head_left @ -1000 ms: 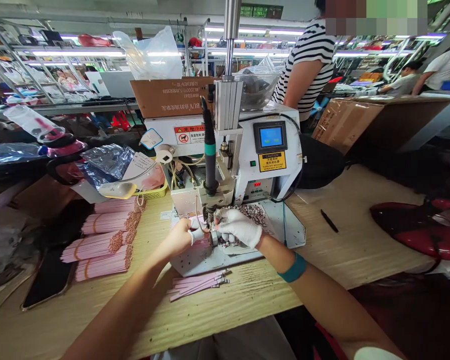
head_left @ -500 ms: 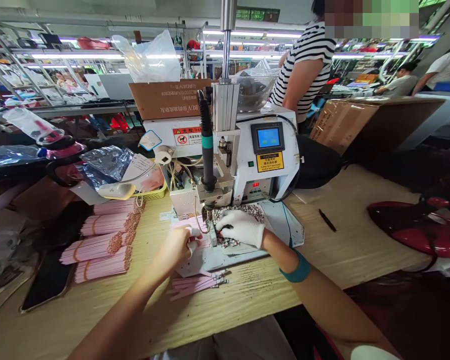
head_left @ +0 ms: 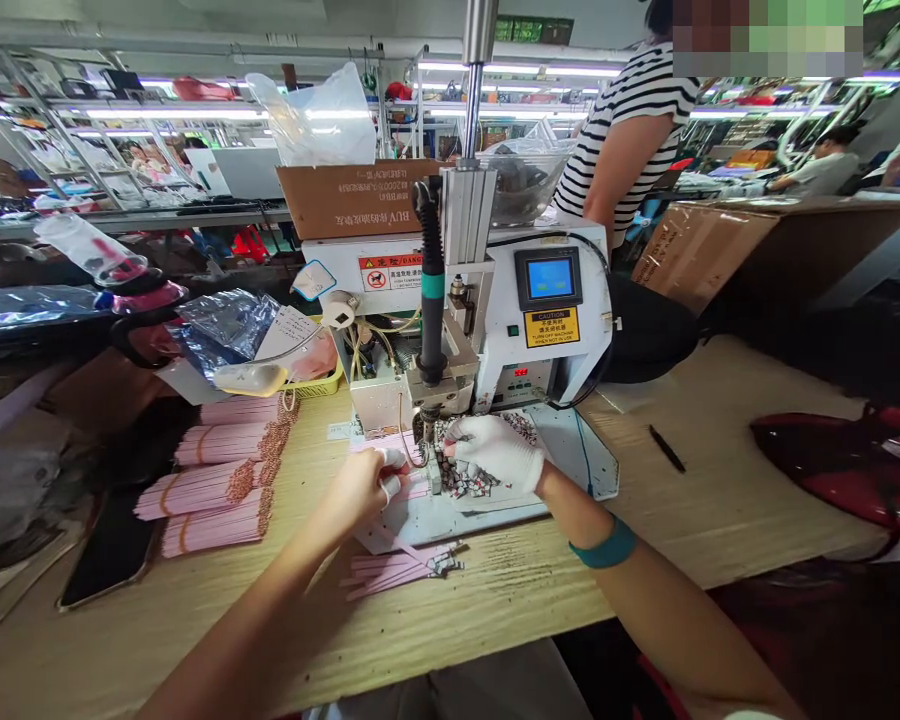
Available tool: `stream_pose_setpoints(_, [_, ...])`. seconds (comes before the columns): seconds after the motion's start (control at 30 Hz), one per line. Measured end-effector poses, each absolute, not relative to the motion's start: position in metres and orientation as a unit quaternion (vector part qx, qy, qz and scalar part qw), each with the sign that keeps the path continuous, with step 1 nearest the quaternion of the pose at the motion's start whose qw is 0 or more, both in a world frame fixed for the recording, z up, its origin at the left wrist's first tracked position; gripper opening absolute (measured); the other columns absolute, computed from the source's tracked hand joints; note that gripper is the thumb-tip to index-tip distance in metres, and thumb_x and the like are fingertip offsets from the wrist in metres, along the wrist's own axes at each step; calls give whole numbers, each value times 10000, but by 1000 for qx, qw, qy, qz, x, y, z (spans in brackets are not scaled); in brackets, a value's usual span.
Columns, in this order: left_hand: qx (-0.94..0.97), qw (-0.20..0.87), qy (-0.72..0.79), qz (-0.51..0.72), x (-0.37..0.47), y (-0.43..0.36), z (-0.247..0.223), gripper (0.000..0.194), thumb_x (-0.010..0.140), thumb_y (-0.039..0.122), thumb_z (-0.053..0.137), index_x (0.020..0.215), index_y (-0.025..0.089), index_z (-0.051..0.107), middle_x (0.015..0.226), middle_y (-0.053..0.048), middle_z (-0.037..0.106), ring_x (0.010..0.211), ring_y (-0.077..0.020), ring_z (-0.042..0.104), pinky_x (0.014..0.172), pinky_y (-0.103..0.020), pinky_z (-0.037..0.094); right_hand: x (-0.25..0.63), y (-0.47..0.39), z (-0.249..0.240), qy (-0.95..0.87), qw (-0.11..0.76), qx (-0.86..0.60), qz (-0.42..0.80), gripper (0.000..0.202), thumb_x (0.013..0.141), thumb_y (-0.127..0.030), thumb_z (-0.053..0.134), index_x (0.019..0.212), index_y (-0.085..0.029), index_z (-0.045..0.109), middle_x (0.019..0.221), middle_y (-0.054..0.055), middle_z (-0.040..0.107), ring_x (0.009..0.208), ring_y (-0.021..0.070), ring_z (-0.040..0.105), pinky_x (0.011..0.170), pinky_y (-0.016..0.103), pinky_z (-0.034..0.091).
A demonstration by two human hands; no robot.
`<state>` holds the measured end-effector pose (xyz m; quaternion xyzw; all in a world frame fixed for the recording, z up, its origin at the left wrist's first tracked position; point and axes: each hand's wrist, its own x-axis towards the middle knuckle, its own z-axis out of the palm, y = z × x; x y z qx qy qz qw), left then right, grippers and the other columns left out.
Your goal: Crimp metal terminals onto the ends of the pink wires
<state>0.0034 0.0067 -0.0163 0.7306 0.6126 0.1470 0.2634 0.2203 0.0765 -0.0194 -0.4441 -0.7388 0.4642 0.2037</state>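
Note:
My left hand (head_left: 367,488), with white covers on some fingertips, pinches at a pink wire (head_left: 417,487) at the left side of a small metal block (head_left: 435,474) under the soldering machine's head. My right hand (head_left: 495,452), in a white glove, is at the block's right side, its fingers drawn together over a heap of small metallic pieces (head_left: 478,484). What those fingertips hold is too small to make out. The soldering machine (head_left: 433,300) rises above both hands. In front of its base plate (head_left: 390,535) lie pink wires with small pieces on their ends (head_left: 401,570).
Banded bundles of pink wires (head_left: 210,487) lie at the left beside a dark phone (head_left: 109,550). Behind them stands a yellow basket (head_left: 319,385). A black pen (head_left: 667,449) lies on the right of the table. Another person in a striped top (head_left: 630,130) stands behind the machine.
The whole view has shifted a little, so everything appears slightly farther right. Both hands stay at the metal block, with only slight finger movement.

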Motion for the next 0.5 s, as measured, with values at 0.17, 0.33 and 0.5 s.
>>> stream_pose_setpoints(0.17, [735,303,584,167,0,9,-17,126,725,201,512,729,134,618,641,-3,550,598,-121,447,566,-217,333,214,70,-15,-609,256,-396,637,146,711,-183,650,840,-126,610,628,-1,603,471,88,542,418,192,435])
stream_pose_setpoints(0.33, [723,341,572,186,-3,12,-16,244,780,326,491,618,146,509,581,21,424,570,-105,361,547,-222,279,210,66,-16,-580,250,-389,671,174,673,-153,664,827,-135,585,586,-36,557,420,70,513,332,153,396])
stream_pose_setpoints(0.5, [698,424,533,222,1,13,-11,293,787,410,521,651,153,481,608,31,393,581,-101,325,551,-229,272,205,66,-21,-586,228,-403,666,153,699,-158,639,843,-143,589,563,-43,547,395,52,480,311,132,370])
